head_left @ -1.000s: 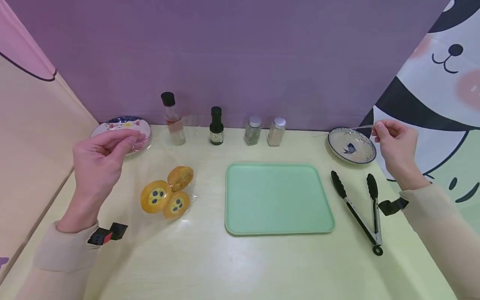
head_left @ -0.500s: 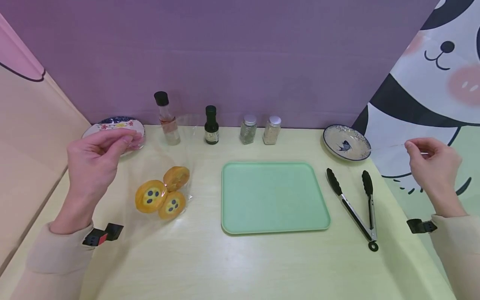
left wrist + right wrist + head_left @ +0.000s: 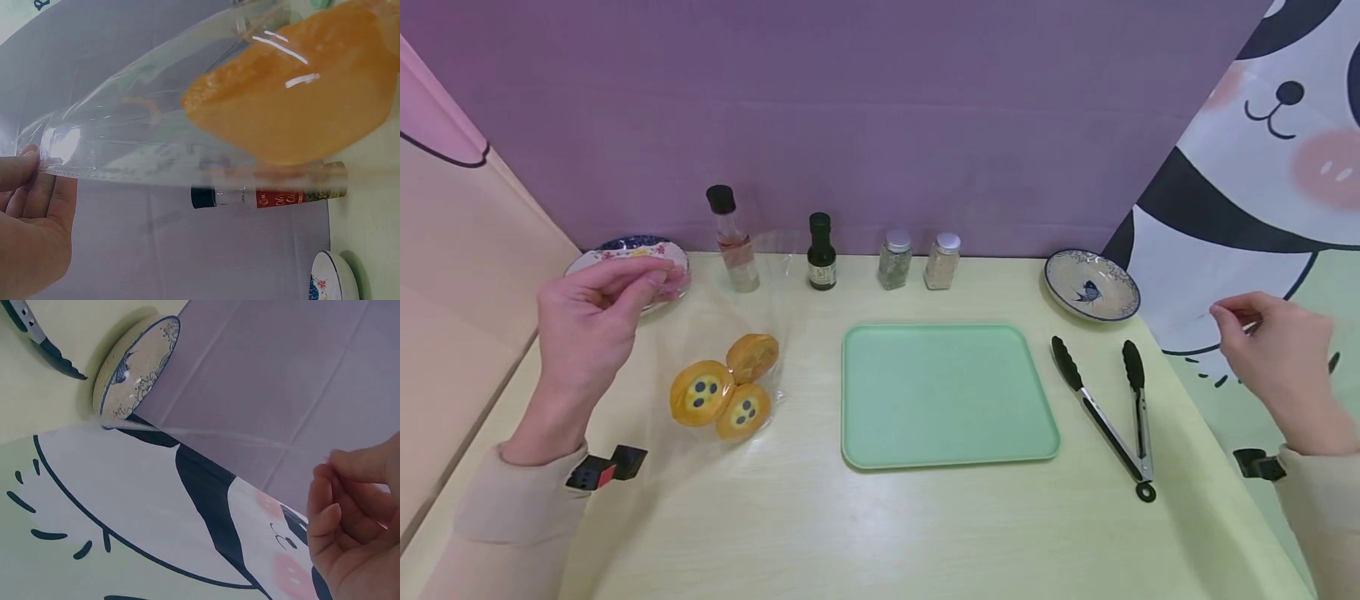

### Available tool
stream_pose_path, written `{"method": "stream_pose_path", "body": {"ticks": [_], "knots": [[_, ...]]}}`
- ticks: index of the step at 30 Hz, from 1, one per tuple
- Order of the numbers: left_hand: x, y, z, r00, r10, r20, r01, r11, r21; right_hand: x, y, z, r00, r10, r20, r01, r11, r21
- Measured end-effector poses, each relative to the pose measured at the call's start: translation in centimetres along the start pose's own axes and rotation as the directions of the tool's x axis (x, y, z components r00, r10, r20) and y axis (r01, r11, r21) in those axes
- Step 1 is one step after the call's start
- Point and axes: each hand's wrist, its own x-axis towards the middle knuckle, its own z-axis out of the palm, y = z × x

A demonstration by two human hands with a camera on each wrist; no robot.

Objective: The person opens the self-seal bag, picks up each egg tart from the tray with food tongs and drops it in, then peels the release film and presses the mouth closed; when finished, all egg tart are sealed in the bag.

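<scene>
In the head view my left hand (image 3: 591,333) is raised at the left, thumb and fingers pinching the top edge of a clear plastic bag (image 3: 131,125). Inside the bag are round golden pastries (image 3: 702,393), two of them showing yellow centres with dark spots. The left wrist view has one pastry (image 3: 300,94) close up through the film. Far to the right, past the table's edge, my right hand (image 3: 1277,354) pinches the end of a thin clear strip (image 3: 231,437). That strip stretches away from the fingertips and overlaps the blue-patterned dish (image 3: 134,378) in the right wrist view.
A green tray (image 3: 951,396) lies mid-table, with black-tipped tongs (image 3: 1108,425) to its right. Along the back stand a tall clear bottle (image 3: 737,250), a dark bottle (image 3: 822,258) and two spice jars (image 3: 895,262). Flowered plates (image 3: 658,250) sit behind my left hand.
My right hand has moved right and down, away from the dish, with the strip between its fingers. The left hand and the bag have stayed nearly still.
</scene>
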Motion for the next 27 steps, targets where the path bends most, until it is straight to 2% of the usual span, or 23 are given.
{"method": "stream_pose_path", "body": {"ticks": [4,7,12,15,22,27], "knots": [[-0.1,0.0,-0.1,1.000,-0.011,-0.003,0.011,0.999,0.033,-0.1,-0.4,0.9,0.995,-0.061,0.084,0.059,0.998,0.026],[-0.2,-0.1,-0.1,1.000,-0.013,-0.002,0.013,0.999,0.037,-0.1,-0.5,1.4,0.990,-0.083,0.114,0.076,0.995,0.064],[-0.2,-0.3,-0.2,1.000,-0.009,0.008,0.009,1.000,0.004,0.2,-0.1,2.3,0.981,-0.057,0.185,0.042,0.996,0.083],[-0.3,-0.2,-0.2,1.000,-0.006,0.009,0.006,1.000,-0.007,0.3,0.2,3.5,0.969,-0.053,0.241,0.029,0.994,0.103],[-0.2,-0.1,0.0,1.000,-0.005,0.017,0.005,1.000,0.002,-0.1,0.4,7.2,0.959,-0.053,0.280,0.002,0.984,0.177],[-0.2,-0.2,0.0,1.000,-0.001,0.021,0.001,1.000,0.014,-0.1,0.6,8.8,0.951,-0.016,0.310,-0.046,0.980,0.192]]}}
